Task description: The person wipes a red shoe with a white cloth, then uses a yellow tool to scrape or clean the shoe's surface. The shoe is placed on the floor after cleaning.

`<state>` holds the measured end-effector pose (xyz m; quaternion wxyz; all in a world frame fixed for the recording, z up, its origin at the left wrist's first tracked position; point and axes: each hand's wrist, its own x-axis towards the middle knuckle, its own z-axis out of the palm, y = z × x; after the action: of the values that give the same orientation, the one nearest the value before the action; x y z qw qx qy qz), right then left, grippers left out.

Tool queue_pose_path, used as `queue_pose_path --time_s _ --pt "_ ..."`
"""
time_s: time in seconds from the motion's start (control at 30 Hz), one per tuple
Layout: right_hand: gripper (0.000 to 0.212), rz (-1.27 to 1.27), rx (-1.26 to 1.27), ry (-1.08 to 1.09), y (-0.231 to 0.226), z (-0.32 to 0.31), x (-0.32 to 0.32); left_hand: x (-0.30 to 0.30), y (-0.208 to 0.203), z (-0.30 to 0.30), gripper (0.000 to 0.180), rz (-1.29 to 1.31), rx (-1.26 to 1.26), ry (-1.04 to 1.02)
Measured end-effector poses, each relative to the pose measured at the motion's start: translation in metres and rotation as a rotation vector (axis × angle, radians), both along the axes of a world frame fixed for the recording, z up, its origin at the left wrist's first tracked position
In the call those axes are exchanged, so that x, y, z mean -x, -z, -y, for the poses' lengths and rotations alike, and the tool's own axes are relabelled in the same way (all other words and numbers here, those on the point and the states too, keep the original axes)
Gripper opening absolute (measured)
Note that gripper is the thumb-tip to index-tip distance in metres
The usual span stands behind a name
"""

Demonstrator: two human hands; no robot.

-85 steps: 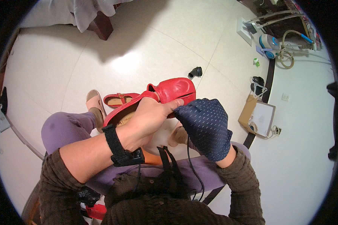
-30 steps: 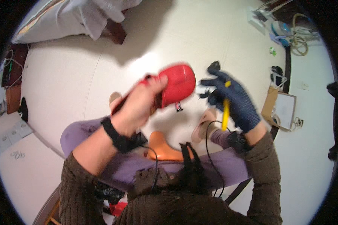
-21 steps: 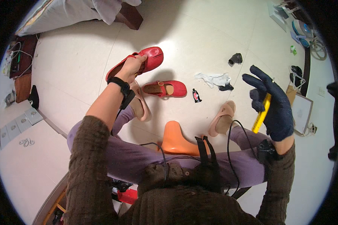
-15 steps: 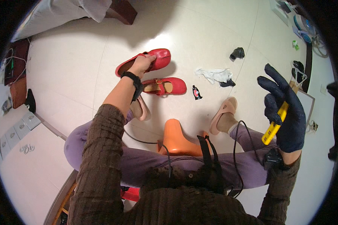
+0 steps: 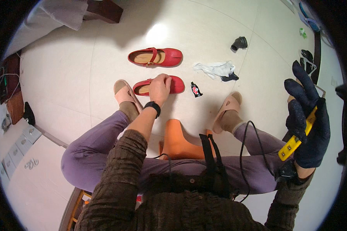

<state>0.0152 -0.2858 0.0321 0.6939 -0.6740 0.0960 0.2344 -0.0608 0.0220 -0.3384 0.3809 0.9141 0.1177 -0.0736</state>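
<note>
A pair of red strapped shoes lies on the pale floor, toes to the right. The far red shoe stands alone, its strap and buckle visible. My bare left hand is over the near red shoe, fingers curled at its strap; the hand hides the fingertips and the strap's middle. My right hand, in a dark blue glove, is raised at the right. Its thumb presses a yellow bar-shaped thing with dark marks against the palm, while the upper fingers stretch out.
A small black packet, a white cloth and a black brush nozzle lie right of the shoes. An orange stool is between my legs. Black cables run across my lap. A white cabinet stands at left.
My left hand has let go of the far red shoe, now set down on the floor, and has moved nearer onto the other shoe. My right hand has shifted slightly right with the yellow thing.
</note>
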Motion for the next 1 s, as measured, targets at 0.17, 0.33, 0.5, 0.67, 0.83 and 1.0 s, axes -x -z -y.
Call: queue_pose_path --time_s 0.17,0.33,0.5,0.67,0.83,1.0 --pt "0.068 0.031 0.307 0.018 -0.003 0.011 0.009 0.018 0.012 0.021 0.08 -0.051 -0.416 0.364" --pt "0.063 0.006 0.227 0.057 -0.001 0.003 0.006 -0.001 0.031 0.006 0.097 -0.354 -0.558 0.591" --pt "0.07 0.057 0.285 0.012 0.013 -0.002 -0.005 -0.018 0.02 -0.012 0.049 -0.33 -0.384 0.596" --pt "0.047 0.006 0.277 -0.069 0.03 0.001 -0.013 -0.04 -0.065 0.014 0.023 -0.191 0.07 0.471" --pt "0.082 0.309 0.647 -0.458 0.04 -0.02 0.006 -0.069 -0.206 0.037 0.019 -0.138 0.148 0.571" --pt "0.071 0.192 0.244 -0.405 0.021 -0.031 0.023 -0.055 -0.322 0.033 0.018 -0.025 0.101 0.629"
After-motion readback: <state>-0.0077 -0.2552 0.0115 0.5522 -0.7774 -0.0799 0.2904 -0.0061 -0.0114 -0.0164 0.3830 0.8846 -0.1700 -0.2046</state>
